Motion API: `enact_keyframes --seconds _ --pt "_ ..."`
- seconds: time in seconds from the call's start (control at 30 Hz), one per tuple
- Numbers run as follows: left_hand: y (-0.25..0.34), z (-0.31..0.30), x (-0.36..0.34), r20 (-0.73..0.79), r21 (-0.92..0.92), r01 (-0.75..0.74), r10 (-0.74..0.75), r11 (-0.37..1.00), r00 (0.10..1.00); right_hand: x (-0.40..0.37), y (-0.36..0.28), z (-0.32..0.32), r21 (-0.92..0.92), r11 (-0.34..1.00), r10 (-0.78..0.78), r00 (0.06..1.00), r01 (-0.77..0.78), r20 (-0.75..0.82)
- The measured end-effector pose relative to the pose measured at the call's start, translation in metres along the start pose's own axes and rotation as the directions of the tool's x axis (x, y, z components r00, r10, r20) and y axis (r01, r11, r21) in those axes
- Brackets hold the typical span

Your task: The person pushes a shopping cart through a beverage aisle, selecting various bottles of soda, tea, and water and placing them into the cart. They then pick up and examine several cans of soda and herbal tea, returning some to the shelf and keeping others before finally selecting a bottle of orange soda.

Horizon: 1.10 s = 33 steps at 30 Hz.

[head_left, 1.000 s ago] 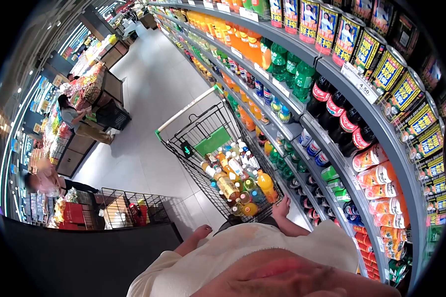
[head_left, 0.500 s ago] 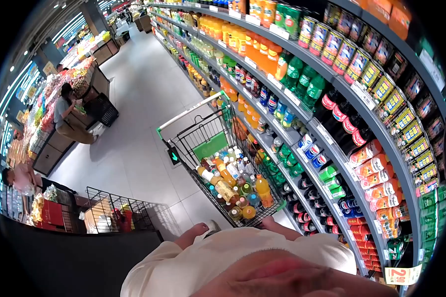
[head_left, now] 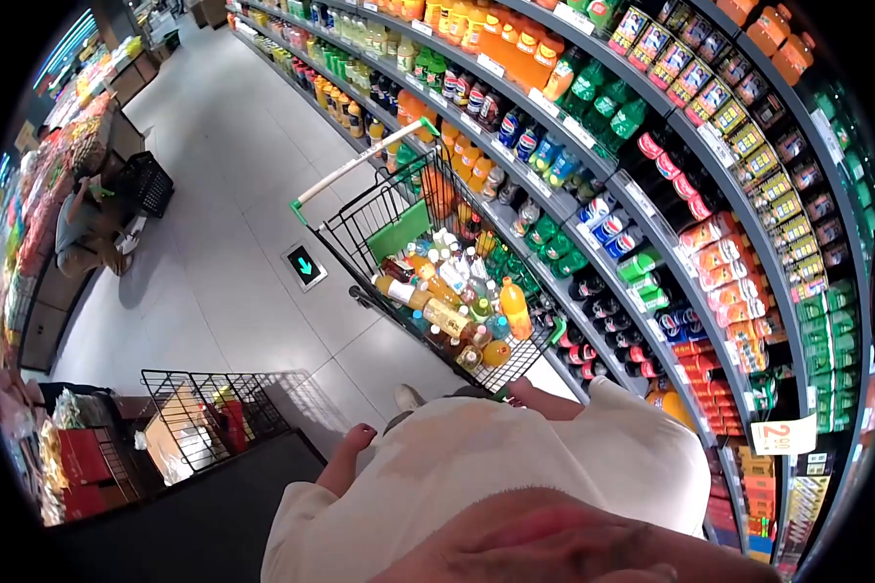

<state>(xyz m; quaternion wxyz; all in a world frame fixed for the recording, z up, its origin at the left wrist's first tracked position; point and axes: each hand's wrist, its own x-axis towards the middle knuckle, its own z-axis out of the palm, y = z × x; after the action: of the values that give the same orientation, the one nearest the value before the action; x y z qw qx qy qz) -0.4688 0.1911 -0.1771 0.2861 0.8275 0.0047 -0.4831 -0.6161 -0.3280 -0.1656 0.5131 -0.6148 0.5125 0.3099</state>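
Observation:
A black wire shopping cart with green trim stands ahead of me, its basket end closest. Inside it lies a pile of drink bottles, among them a large orange soda bottle and an amber-coloured bottle. My right hand is closed at the near end of the cart, by its green corner; the fingertips are small and partly hidden. Lower at my left side hangs my left hand, its fingers curled in and no object visible in them.
Drink shelves run along the right, with a price sign low down. Left of me are a wire rack and a dark counter edge. Farther left, a person bends beside a black basket. A floor arrow sign lies beside the cart.
My view has swung, so shelves and aisle appear shifted left. The floor arrow sign now shows fully beside the cart. My right hand stays at the cart's near end.

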Motion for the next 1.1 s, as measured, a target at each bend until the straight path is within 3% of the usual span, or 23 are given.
enact_keyframes --seconds 0.07,0.17,0.27,0.3,0.33,0.37,0.4,0.47,0.53,0.57,0.6,0.67,0.73,0.8,0.83,0.9,0.97,1.03,1.1 --pt "0.003 -0.014 -0.035 0.003 0.038 -0.039 0.039 0.999 0.999 0.008 -0.006 0.005 -0.173 0.985 0.015 0.998 -0.025 -0.06" --pt "-0.003 -0.029 -0.041 0.043 0.093 -0.045 0.041 0.995 0.998 0.083 0.024 -0.006 -0.324 0.944 0.082 0.995 -0.058 0.061" --pt "-0.019 -0.034 -0.018 0.001 -0.008 -0.062 0.062 0.998 0.998 0.102 0.028 -0.008 -0.412 0.909 0.076 0.997 -0.055 0.034" --pt "0.004 -0.047 -0.028 0.027 0.059 -0.084 0.082 0.995 0.996 0.1 0.03 -0.01 -0.654 0.746 -0.084 0.991 0.129 0.099" --pt "0.009 -0.05 -0.016 0.01 0.147 -0.127 0.127 0.981 0.992 0.092 0.029 -0.009 -0.819 0.493 -0.214 0.953 0.293 0.212" --pt "0.01 -0.053 -0.004 0.003 0.237 -0.163 0.167 0.958 0.986 0.067 0.02 -0.005 -0.797 0.554 -0.296 0.952 0.242 0.083" --pt "0.015 -0.057 0.004 -0.033 0.197 -0.173 0.183 0.965 0.983 0.048 0.01 0.001 -0.762 0.619 -0.356 0.933 0.191 -0.055" --pt "0.051 -0.078 0.015 -0.031 0.157 -0.202 0.209 0.967 0.977 0.084 0.031 0.007 -0.63 0.764 -0.22 0.974 0.137 -0.055" --pt "0.087 -0.1 0.027 -0.054 0.1 -0.312 0.318 0.945 0.947 0.071 0.017 0.006 -0.36 0.933 -0.055 0.986 -0.006 -0.159" --pt "0.1 -0.109 0.041 -0.071 0.088 -0.4 0.406 0.912 0.911 0.08 0.019 0.009 -0.253 0.965 -0.004 0.963 -0.067 -0.27" --pt "0.129 -0.123 0.045 -0.067 0.169 -0.376 0.391 0.911 0.918 0.093 0.028 0.014 -0.142 0.983 0.059 0.926 -0.12 -0.372" --pt "0.177 -0.153 0.065 -0.134 0.175 -0.498 0.521 0.85 0.843 0.143 0.071 0.027 -0.08 0.981 0.106 0.841 -0.175 -0.531" --pt "0.227 -0.193 0.088 -0.182 0.284 -0.504 0.562 0.816 0.807 0.083 0.031 0.017 0.055 0.996 0.092 0.859 -0.074 -0.503" --pt "0.28 -0.233 0.107 -0.273 0.367 -0.602 0.7 0.709 0.659 0.082 0.037 0.013 -0.199 0.976 -0.163 0.904 0.089 -0.396" --pt "0.31 -0.253 0.114 -0.315 0.382 -0.598 0.707 0.705 0.633 0.112 0.065 0.018 -0.208 0.978 -0.079 0.912 -0.008 -0.402" --pt "0.371 -0.299 0.132 -0.281 0.515 -0.649 0.826 0.559 0.489 0.14 0.1 0.031 -0.369 0.923 -0.049 0.916 -0.112 -0.399" --pt "0.42 -0.338 0.151 -0.255 0.743 -0.555 0.925 0.374 0.282 0.143 0.101 0.026 -0.516 0.85 -0.031 0.97 -0.101 -0.24" --pt "0.461 -0.37 0.172 -0.313 0.845 -0.397 0.933 0.359 0.178 0.139 0.097 0.023 -0.614 0.784 0.006 0.99 -0.093 -0.142" --pt "0.473 -0.391 0.212 -0.39 0.87 -0.252 0.905 0.423 0.171 0.124 0.084 0.023 -0.515 0.831 0.092 0.966 -0.209 -0.243"
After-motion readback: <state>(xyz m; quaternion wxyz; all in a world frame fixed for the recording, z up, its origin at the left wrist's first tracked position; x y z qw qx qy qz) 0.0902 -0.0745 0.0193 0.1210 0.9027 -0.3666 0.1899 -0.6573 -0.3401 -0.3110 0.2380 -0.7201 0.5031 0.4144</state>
